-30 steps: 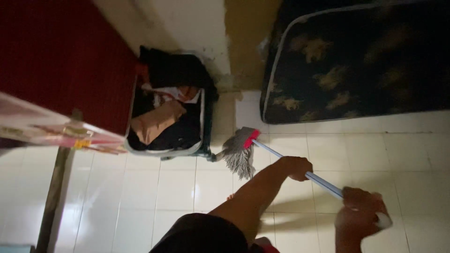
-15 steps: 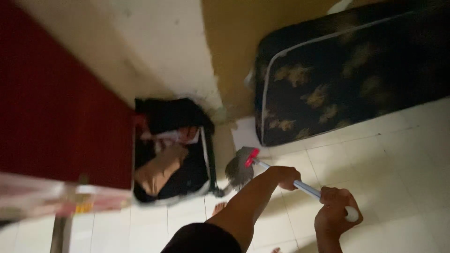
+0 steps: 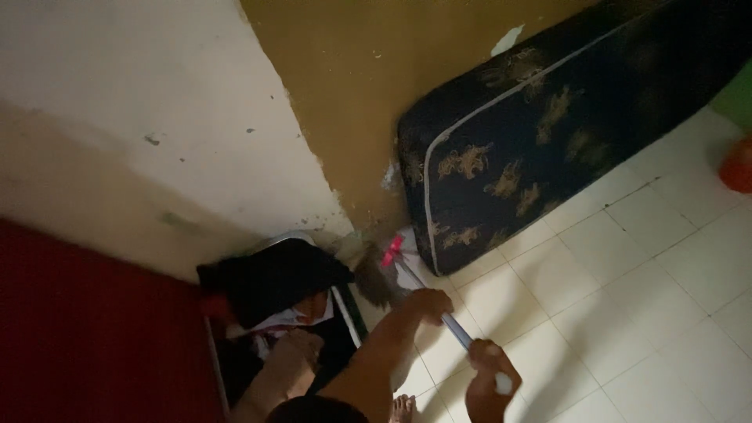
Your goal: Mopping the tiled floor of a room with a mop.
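Observation:
A mop with a pale blue handle (image 3: 457, 330), a red clamp and a grey string head (image 3: 374, 276) reaches into the floor corner between the open suitcase (image 3: 274, 313) and the dark mattress (image 3: 548, 125). My left hand (image 3: 429, 302) grips the handle partway down. My right hand (image 3: 487, 381) is closed around the handle's white end cap, low in the view. The mop head lies against the base of the wall, partly in shadow.
The dark floral mattress leans against the mustard wall (image 3: 368, 86). An open suitcase full of clothes lies beside a red mat (image 3: 86, 337). White floor tiles (image 3: 650, 298) spread to the right. An orange object (image 3: 738, 166) sits at the right edge. My bare toes (image 3: 403, 406) show below.
The mop head has moved farther into the corner by the wall. Both hands followed it forward, and the view swung up the wall, dropping the patterned table edge out of sight.

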